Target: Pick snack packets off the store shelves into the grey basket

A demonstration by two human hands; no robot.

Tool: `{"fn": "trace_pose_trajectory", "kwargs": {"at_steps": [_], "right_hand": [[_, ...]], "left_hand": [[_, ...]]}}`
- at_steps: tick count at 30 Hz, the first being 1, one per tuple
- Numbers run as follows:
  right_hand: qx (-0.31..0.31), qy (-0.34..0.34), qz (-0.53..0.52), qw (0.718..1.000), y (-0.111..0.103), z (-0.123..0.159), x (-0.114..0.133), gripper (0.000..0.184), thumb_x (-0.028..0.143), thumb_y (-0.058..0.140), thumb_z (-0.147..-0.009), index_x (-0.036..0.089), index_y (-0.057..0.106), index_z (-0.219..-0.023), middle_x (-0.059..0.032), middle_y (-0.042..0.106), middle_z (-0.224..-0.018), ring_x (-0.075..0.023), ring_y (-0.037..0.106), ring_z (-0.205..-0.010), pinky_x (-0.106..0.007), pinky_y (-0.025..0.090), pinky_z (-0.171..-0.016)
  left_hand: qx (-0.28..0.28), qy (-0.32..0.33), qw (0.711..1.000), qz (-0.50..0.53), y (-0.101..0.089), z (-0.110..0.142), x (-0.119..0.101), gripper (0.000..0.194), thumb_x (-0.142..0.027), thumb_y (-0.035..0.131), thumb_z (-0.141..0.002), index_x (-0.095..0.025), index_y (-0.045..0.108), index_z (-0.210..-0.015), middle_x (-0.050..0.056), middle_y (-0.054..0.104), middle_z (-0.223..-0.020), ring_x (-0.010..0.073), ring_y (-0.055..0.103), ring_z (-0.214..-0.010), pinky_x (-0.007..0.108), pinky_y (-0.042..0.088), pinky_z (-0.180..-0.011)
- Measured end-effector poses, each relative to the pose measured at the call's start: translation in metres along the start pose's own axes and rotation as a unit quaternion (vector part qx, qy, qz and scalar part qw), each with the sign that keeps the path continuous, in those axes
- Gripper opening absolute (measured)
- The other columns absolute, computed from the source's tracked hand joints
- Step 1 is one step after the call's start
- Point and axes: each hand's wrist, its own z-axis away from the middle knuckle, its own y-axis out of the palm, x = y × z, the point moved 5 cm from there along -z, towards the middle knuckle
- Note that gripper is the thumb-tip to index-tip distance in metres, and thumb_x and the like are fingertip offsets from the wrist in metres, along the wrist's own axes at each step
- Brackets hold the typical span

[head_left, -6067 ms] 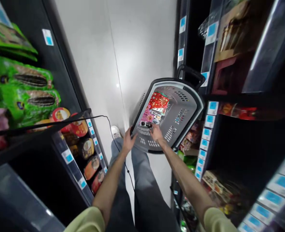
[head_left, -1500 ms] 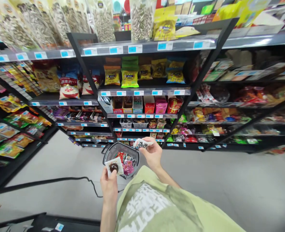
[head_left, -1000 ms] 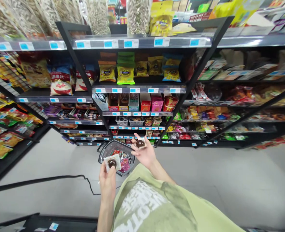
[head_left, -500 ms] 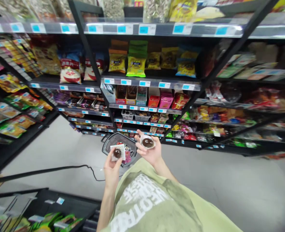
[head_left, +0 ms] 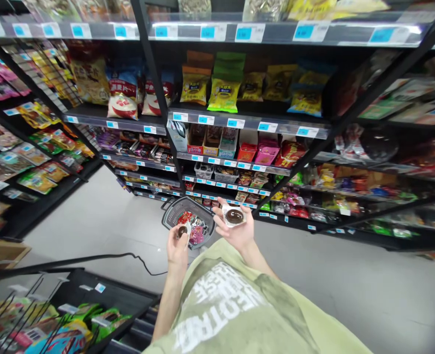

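My left hand (head_left: 178,251) pinches a small clear-and-white packet with a dark brown round snack (head_left: 182,231) in it, tilted toward the basket. In my right hand (head_left: 245,236), fingers curled around its edges, is a similar white-edged packet holding a glossy dark brown oval snack (head_left: 234,216), its face turned up. Below and between both hands sits a grey shopping basket (head_left: 172,214) on the floor. Red, pink and silver packets (head_left: 197,231) lie inside it. My left hand overlaps the basket's near-left side, and my right hand is just right of its rim.
Ahead stand black shelves with price tags, holding yellow snack bags (head_left: 225,91), small boxes (head_left: 212,141) and red-and-white bags (head_left: 123,96). Side racks of packets (head_left: 36,182) rise at left. A low black shelf (head_left: 117,295) is behind on the left. A dark cable (head_left: 139,260) crosses the floor.
The view has shifted, with the shelves larger and farther right. The packet in my left hand has turned and tilted, showing less of its face. Both hands keep their packets.
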Motion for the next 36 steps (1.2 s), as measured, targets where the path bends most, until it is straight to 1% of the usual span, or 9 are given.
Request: {"fn": "trace_pose_trajectory", "kwargs": {"at_steps": [4, 7, 10, 13, 15, 18, 21, 30, 36], "right_hand": [[-0.016, 0.008, 0.015, 1.0, -0.002, 0.0, -0.001, 0.055, 0.049, 0.039, -0.086, 0.019, 0.056, -0.128, -0.0142, 0.069, -0.113, -0.0117, 0.038, -0.051, -0.02, 0.029, -0.036], [-0.037, 0.007, 0.045, 0.998, -0.008, -0.002, -0.002, 0.052, 0.042, 0.044, -0.084, 0.019, 0.057, -0.129, -0.0106, 0.07, -0.107, -0.0124, 0.048, -0.052, -0.019, 0.03, -0.03], [-0.087, 0.004, 0.11, 0.99, -0.018, -0.006, -0.004, 0.048, 0.03, 0.054, -0.083, 0.019, 0.058, -0.13, -0.0085, 0.071, -0.103, -0.0153, 0.064, -0.062, -0.018, 0.042, -0.033], [-0.137, -0.009, 0.162, 0.977, -0.025, -0.009, -0.007, 0.045, 0.026, 0.064, -0.085, 0.02, 0.058, -0.129, -0.0101, 0.069, -0.118, -0.0201, 0.072, -0.087, -0.022, 0.059, -0.055], [-0.135, -0.037, 0.17, 0.976, -0.023, -0.01, -0.008, 0.05, 0.023, 0.069, -0.084, 0.024, 0.055, -0.132, -0.0103, 0.065, -0.13, -0.0232, 0.068, -0.108, -0.03, 0.062, -0.075], [-0.096, -0.077, 0.163, 0.979, -0.017, -0.01, -0.008, 0.061, 0.018, 0.075, -0.081, 0.028, 0.051, -0.135, -0.0102, 0.059, -0.139, -0.0248, 0.057, -0.127, -0.042, 0.054, -0.098], [-0.067, -0.076, 0.167, 0.981, -0.012, -0.011, -0.006, 0.065, 0.016, 0.077, -0.078, 0.028, 0.05, -0.135, -0.0104, 0.055, -0.143, -0.0258, 0.053, -0.132, -0.047, 0.047, -0.107], [-0.074, -0.062, 0.178, 0.979, -0.005, -0.028, 0.008, 0.067, 0.013, 0.078, -0.072, 0.028, 0.052, -0.132, -0.0086, 0.052, -0.145, -0.0254, 0.045, -0.138, -0.042, 0.048, -0.106], [-0.117, -0.029, 0.159, 0.98, -0.028, -0.038, 0.005, 0.061, 0.013, 0.073, -0.076, 0.029, 0.052, -0.131, -0.0082, 0.05, -0.146, -0.0252, 0.045, -0.137, -0.035, 0.059, -0.088]], "left_hand": [[-0.002, -0.023, 1.0, 0.011, 0.0, -0.001, 0.0, 0.048, -0.052, 0.085, -0.061, -0.018, 0.068, -0.089, 0.004, 0.067, -0.09, 0.0158, 0.064, -0.084, 0.027, 0.05, -0.079], [0.013, -0.043, 0.999, 0.007, 0.0, 0.0, 0.002, 0.045, -0.052, 0.078, -0.073, -0.018, 0.068, -0.099, 0.008, 0.071, -0.103, 0.0197, 0.065, -0.096, 0.032, 0.049, -0.089], [0.023, -0.051, 0.998, 0.013, 0.001, 0.002, 0.002, 0.042, -0.051, 0.073, -0.078, -0.019, 0.067, -0.104, 0.01, 0.07, -0.113, 0.0225, 0.064, -0.107, 0.035, 0.048, -0.093], [0.024, -0.049, 0.998, 0.032, 0.001, 0.001, 0.002, 0.041, -0.046, 0.075, -0.078, -0.021, 0.066, -0.11, 0.009, 0.07, -0.118, 0.0226, 0.065, -0.107, 0.033, 0.05, -0.089], [0.041, -0.053, 0.997, 0.046, 0.003, 0.0, 0.002, 0.044, -0.044, 0.074, -0.079, -0.023, 0.066, -0.116, 0.01, 0.069, -0.122, 0.0235, 0.065, -0.108, 0.033, 0.052, -0.088], [0.073, -0.069, 0.993, 0.058, 0.006, -0.001, 0.002, 0.043, -0.042, 0.075, -0.078, -0.02, 0.068, -0.114, 0.011, 0.07, -0.12, 0.0254, 0.067, -0.105, 0.036, 0.053, -0.089], [0.076, -0.089, 0.991, 0.066, 0.005, -0.001, 0.003, 0.041, -0.039, 0.079, -0.074, -0.02, 0.07, -0.109, 0.011, 0.073, -0.114, 0.0251, 0.069, -0.1, 0.036, 0.054, -0.085], [-0.028, -0.154, 0.982, 0.101, -0.008, 0.001, 0.014, 0.036, -0.018, 0.084, -0.061, -0.022, 0.07, -0.094, 0.004, 0.074, -0.102, 0.019, 0.067, -0.087, 0.029, 0.054, -0.073], [-0.047, -0.218, 0.961, 0.162, -0.011, 0.003, 0.024, 0.01, -0.027, 0.068, -0.082, -0.02, 0.068, -0.088, 0.006, 0.07, -0.089, 0.0174, 0.061, -0.073, 0.028, 0.048, -0.061]]}}
